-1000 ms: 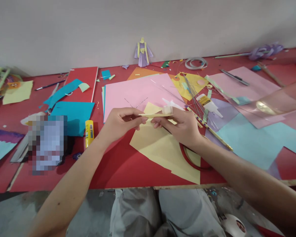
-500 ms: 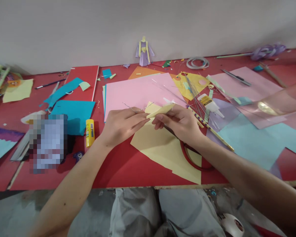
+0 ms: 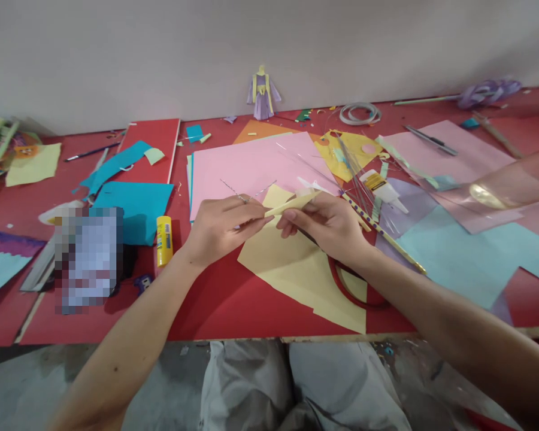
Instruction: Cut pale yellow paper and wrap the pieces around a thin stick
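Between my two hands a small folded strip of pale yellow paper (image 3: 291, 205) is held above the table. My left hand (image 3: 224, 230) is closed on its left end, and a thin twisted wire (image 3: 233, 188) sticks up from behind those fingers. The thumb and fingers of my right hand (image 3: 330, 224) pinch the strip's other end. Beneath them lies a larger pale yellow sheet (image 3: 291, 281). Scissors with red handles (image 3: 344, 287) lie on that sheet, their blades partly hidden by my right hand.
A yellow glue stick (image 3: 164, 241) stands left of my left forearm. Pink sheets (image 3: 238, 164) lie behind my hands. To the right are a white glue bottle (image 3: 388, 191), a dotted pencil (image 3: 386, 233) and light blue paper (image 3: 467, 251). A paper doll (image 3: 263, 96) leans on the wall.
The wire behind my left hand has shifted slightly upward and left. My fingers have adjusted a little on the yellow strip, which both hands still hold. A white object on the floor has left view.
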Demonstrator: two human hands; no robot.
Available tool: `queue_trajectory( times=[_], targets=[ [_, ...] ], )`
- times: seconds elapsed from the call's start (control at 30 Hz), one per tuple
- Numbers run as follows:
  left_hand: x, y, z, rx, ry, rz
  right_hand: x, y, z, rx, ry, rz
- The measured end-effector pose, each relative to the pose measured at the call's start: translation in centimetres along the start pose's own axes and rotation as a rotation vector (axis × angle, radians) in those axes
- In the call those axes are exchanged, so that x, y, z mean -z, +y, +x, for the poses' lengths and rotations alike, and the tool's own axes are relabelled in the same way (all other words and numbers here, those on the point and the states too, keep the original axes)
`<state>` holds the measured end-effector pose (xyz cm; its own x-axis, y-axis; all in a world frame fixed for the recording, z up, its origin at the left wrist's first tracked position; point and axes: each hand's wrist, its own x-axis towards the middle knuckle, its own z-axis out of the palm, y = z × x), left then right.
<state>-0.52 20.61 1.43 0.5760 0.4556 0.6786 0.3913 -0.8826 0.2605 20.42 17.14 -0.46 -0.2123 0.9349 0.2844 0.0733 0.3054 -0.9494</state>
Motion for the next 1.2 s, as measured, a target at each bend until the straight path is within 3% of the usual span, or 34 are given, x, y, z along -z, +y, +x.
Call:
queue_trajectory(
  times=[0.17, 0.3, 0.6, 0.8, 1.2],
  targets=[
    [0.37, 0.71, 0.35, 0.510, -0.142, -0.516, 0.43, -0.09, -0.30, 0.250, 0.028, -0.326],
    [0.41, 0.76, 0.60, 0.707, -0.178, -0.823, 0.76, 0.00, -0.53, 0.352, 0.019, -0.399],
    [0.21, 0.35, 0.74, 0.854, -0.266, -0.973, 0.80, 0.08, -0.49, 0.397, 0.016, -0.459],
    [0.26, 0.49, 0.74, 0.832, -0.266, -0.936, 0.51, 0.04, -0.59, 0.270, 0.055, -0.398],
    [0.39, 0.69, 1.01, 0.819, -0.272, -0.891, 0.16, -0.13, -0.58, 0.247, 0.064, -0.395]
  ],
)
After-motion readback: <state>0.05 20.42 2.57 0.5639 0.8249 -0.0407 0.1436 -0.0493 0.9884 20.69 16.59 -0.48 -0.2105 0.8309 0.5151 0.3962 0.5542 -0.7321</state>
